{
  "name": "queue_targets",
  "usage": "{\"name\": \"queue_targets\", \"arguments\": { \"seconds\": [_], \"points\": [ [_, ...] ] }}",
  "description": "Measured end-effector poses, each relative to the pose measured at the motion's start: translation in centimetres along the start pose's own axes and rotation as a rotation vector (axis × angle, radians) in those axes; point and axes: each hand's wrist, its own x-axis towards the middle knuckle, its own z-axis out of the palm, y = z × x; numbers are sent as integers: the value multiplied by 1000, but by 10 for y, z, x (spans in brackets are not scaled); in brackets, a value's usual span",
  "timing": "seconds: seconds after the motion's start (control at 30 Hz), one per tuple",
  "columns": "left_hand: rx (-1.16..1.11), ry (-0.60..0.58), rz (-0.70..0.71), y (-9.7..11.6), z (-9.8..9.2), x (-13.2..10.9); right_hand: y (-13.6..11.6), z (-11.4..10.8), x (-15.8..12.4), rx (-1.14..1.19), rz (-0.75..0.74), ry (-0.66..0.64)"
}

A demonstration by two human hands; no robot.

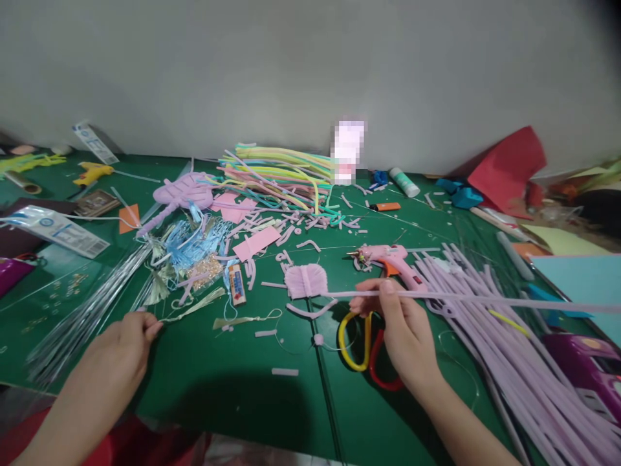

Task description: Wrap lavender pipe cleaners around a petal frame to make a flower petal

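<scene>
My right hand (400, 317) pinches a long lilac pipe cleaner (485, 299) between thumb and fingers. Its left end reaches the edge of a fuzzy lilac square piece (306, 281) lying on the table; whether they are joined I cannot tell. Under that hand lie scissors (356, 342) with one yellow and one red handle, their blades hidden. My left hand (129, 336) is closed at the left, fingertips at the cord of a pale green tassel (206, 299). A second tassel (242, 320) rests between the hands.
A pink glue gun (388, 255) lies beyond my right hand. Lilac pipe cleaners (514, 349) are heaped at right, coloured ones (281, 165) at the back. Blue tassels (194, 239), silvery strips (97, 310), an orange lighter (387, 206) and scattered offcuts cover parts of the green table (233, 401).
</scene>
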Motion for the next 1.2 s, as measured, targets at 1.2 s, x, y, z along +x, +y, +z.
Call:
{"name": "queue_targets", "arguments": {
  "seconds": [1.2],
  "points": [
    [-916, -337, 350, 157, 22, 101, 2, 3, 1, -206, 80, -111]
  ]
}}
